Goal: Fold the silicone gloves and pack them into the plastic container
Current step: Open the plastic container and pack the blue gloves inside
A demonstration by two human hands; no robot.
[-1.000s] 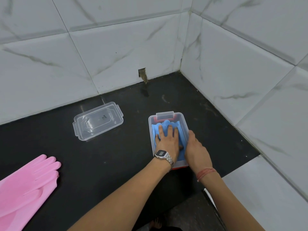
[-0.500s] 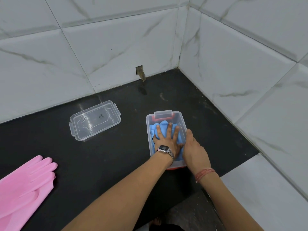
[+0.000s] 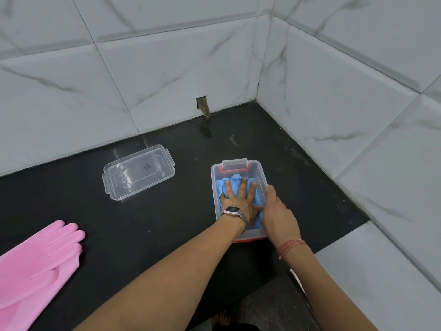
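Note:
A clear plastic container [image 3: 256,168] with red clips stands on the black counter near the right wall. Folded blue silicone gloves [image 3: 235,181] lie inside it. My left hand [image 3: 239,200], with a watch on the wrist, lies flat on the blue gloves with fingers spread, inside the container. My right hand [image 3: 278,211] rests against the container's right rim, its fingers hidden partly by the wall of the box. Pink silicone gloves [image 3: 35,266] lie flat at the counter's left front. The container's clear lid [image 3: 139,172] lies apart to the left.
The black counter [image 3: 167,223] meets white marble-tiled walls at the back and right, forming a corner. A small hole [image 3: 202,105] is in the back wall at counter level. A white ledge [image 3: 372,271] borders the counter at the front right.
My left hand has spread its fingers wider on the blue gloves and pushed them down. My right hand stays at the container's right side. The view shifted slightly.

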